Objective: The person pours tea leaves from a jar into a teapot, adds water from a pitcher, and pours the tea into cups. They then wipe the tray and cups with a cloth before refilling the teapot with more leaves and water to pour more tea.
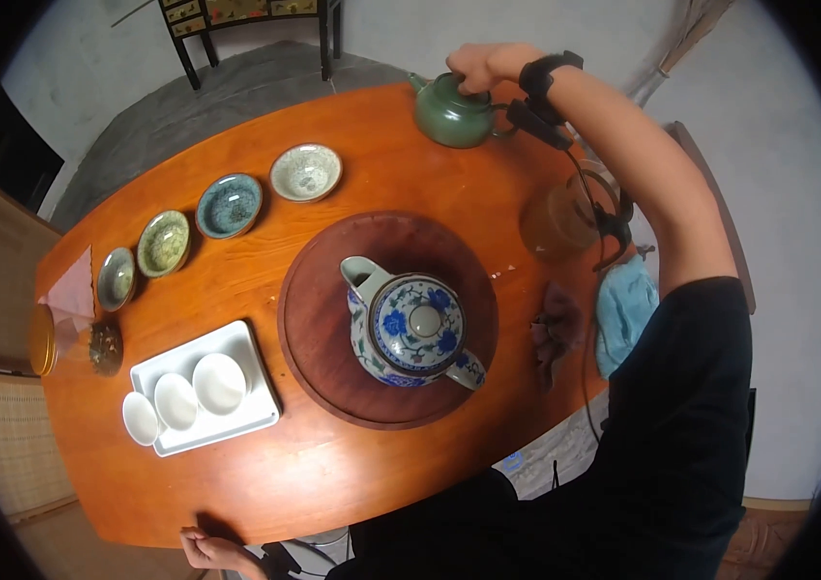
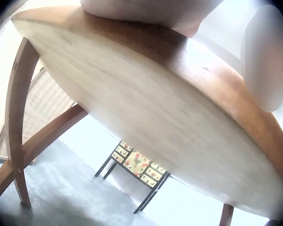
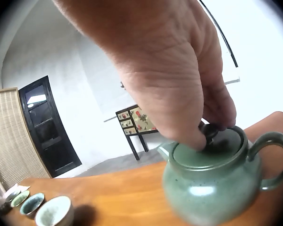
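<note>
At the table's far right, my right hand (image 1: 478, 68) reaches over a green teapot (image 1: 454, 116). In the right wrist view its thumb and fingers pinch the dark knob (image 3: 209, 131) of the teapot lid (image 3: 191, 155), which sits in the pot's opening. The spout points left and the handle right. My left hand (image 1: 205, 549) rests at the table's near edge, fingers loosely curled with nothing in them. Between the hands, a large blue-and-white flowered teapot (image 1: 420, 329) stands lidded on a round dark wooden board (image 1: 319, 377).
Several glazed bowls (image 1: 229, 205) line the far left side. A white tray (image 1: 261, 406) bears white cups (image 1: 220, 383). A glass pitcher (image 1: 556, 222), a brown cloth (image 1: 556, 333) and a light-blue cloth (image 1: 626, 314) lie along the right, near a cable. A pink cloth (image 1: 70, 285) is far left.
</note>
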Motion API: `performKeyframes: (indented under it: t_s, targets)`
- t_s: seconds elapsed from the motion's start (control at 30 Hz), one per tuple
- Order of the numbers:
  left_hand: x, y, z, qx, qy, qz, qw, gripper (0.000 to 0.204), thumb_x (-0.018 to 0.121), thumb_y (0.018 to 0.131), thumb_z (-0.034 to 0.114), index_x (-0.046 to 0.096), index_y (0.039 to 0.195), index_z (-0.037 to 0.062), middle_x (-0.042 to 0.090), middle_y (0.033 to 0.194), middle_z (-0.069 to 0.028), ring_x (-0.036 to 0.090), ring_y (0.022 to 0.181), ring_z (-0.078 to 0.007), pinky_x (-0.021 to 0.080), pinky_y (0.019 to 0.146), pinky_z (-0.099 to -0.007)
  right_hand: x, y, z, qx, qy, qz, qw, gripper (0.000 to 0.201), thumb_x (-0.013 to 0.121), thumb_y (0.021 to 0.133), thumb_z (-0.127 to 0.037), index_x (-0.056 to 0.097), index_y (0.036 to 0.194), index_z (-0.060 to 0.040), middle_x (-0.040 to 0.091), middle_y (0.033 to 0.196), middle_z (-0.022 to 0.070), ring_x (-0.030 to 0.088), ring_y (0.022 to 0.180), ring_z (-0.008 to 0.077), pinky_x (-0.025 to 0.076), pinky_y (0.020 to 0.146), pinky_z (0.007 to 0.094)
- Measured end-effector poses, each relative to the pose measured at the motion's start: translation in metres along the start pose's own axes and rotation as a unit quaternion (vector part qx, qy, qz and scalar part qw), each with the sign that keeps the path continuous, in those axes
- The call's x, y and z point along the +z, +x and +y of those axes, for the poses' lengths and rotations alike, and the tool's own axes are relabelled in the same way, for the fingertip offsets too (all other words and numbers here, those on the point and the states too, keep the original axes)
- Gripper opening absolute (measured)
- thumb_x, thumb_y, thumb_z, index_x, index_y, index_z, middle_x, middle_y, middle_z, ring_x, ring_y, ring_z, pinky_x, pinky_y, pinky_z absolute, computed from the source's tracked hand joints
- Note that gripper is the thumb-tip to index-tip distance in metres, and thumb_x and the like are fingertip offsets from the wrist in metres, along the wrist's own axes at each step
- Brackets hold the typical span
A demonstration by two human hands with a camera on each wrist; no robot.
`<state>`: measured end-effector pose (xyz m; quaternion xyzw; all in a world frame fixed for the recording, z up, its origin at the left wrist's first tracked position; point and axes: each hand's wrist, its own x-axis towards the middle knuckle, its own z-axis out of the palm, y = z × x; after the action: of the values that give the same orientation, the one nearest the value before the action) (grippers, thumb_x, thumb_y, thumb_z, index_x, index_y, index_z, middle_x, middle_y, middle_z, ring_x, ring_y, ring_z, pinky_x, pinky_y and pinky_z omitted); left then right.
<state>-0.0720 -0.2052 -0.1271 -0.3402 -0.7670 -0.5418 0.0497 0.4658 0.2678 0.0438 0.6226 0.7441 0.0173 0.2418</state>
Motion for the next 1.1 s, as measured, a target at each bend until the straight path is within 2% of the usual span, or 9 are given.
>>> performKeyframes:
  t_s: [0.17,0.23,0.3,0.37,0.43,0.47,0.6,0.7,1.1]
  targets:
    - [-0.004,0.005,-0.024,0.037,-0.002,-0.009,0.999,0.016,0.035,0.070,-0.007,0.027,0.064,0.0059,0.027,0.064,0.0019,0.027,0.062,-0.0108,0.025,0.056,-0.0238,-0.026,0.004,0.038,-0.036,0.087,0.052,0.994,0.035,0.065,0.077,-0.023,0.060,0.102,0.0016,0.066,0.085,0.0183,0.064,0.083,0.0316,0.050,0.072,0.0396]
    - [-0.004,0.005,-0.025,0.022,-0.041,-0.005,0.999,0.016,0.034,0.070,-0.007,0.027,0.064,0.0063,0.027,0.064,0.0018,0.027,0.062,-0.0108,0.026,0.056,-0.0234,-0.055,-0.018,0.044,-0.052,0.046,0.059,0.996,0.025,0.059,0.079,-0.024,0.072,0.078,-0.0032,0.068,0.069,0.0107,0.061,0.063,0.0186,0.048,0.059,0.0356]
    - [0.001,0.005,-0.021,0.006,-0.037,-0.007,0.999,0.016,0.033,0.070,-0.007,0.027,0.064,0.0067,0.028,0.065,0.0017,0.028,0.062,-0.0109,0.027,0.057,-0.0230,-0.053,-0.006,0.075,-0.080,0.114,0.088,0.986,0.029,0.058,0.076,-0.033,0.070,0.067,-0.0084,0.063,0.060,0.0092,0.059,0.057,0.0224,0.046,0.055,0.0385]
    - [-0.004,0.003,-0.014,-0.011,0.024,-0.017,1.000,0.016,0.032,0.070,-0.007,0.028,0.063,0.0070,0.028,0.065,0.0014,0.028,0.062,-0.0110,0.028,0.057,-0.0223,-0.058,-0.024,0.067,-0.057,0.130,0.046,0.989,0.028,0.060,0.077,-0.033,0.070,0.075,-0.0060,0.064,0.064,0.0091,0.061,0.061,0.0226,0.048,0.057,0.0371]
    - [0.001,0.002,-0.016,-0.040,-0.058,-0.015,0.997,0.016,0.031,0.071,-0.007,0.027,0.063,0.0074,0.029,0.066,0.0011,0.029,0.063,-0.0112,0.029,0.058,-0.0224,-0.043,-0.030,0.060,-0.025,0.166,0.107,0.980,0.030,0.062,0.077,-0.029,0.067,0.088,-0.0020,0.066,0.072,0.0103,0.063,0.066,0.0228,0.049,0.060,0.0363]
    - [-0.001,0.001,-0.017,-0.056,-0.096,-0.017,0.994,0.016,0.031,0.071,-0.007,0.027,0.063,0.0076,0.029,0.067,0.0010,0.029,0.064,-0.0113,0.030,0.058,-0.0225,-0.041,-0.030,0.058,-0.030,0.164,0.080,0.983,0.034,0.064,0.077,-0.027,0.064,0.096,0.0002,0.067,0.078,0.0126,0.064,0.071,0.0235,0.050,0.064,0.0370]
    - [0.000,0.004,-0.018,-0.020,-0.080,-0.019,0.996,0.017,0.031,0.071,-0.007,0.027,0.064,0.0077,0.030,0.068,0.0009,0.030,0.064,-0.0113,0.030,0.059,-0.0233,-0.011,-0.003,0.067,-0.120,0.098,0.137,0.978,0.033,0.067,0.077,-0.024,0.063,0.096,0.0029,0.067,0.078,0.0149,0.065,0.075,0.0233,0.052,0.070,0.0347]
    - [-0.001,0.001,-0.013,-0.019,-0.074,-0.015,0.997,0.017,0.032,0.071,-0.007,0.028,0.064,0.0075,0.030,0.067,0.0012,0.030,0.064,-0.0111,0.030,0.060,-0.0234,-0.014,-0.019,0.039,-0.075,0.126,0.065,0.987,0.035,0.066,0.077,-0.025,0.058,0.098,0.0017,0.064,0.078,0.0175,0.063,0.078,0.0315,0.049,0.068,0.0412]
    - [-0.002,0.002,-0.016,0.026,-0.016,-0.008,0.999,0.018,0.034,0.071,-0.007,0.026,0.064,0.0076,0.025,0.065,0.0030,0.026,0.062,-0.0099,0.023,0.056,-0.0237,-0.003,-0.022,0.007,-0.089,0.055,0.090,0.990,0.036,0.066,0.080,-0.025,0.058,0.104,0.0014,0.065,0.086,0.0201,0.063,0.084,0.0350,0.050,0.073,0.0426]
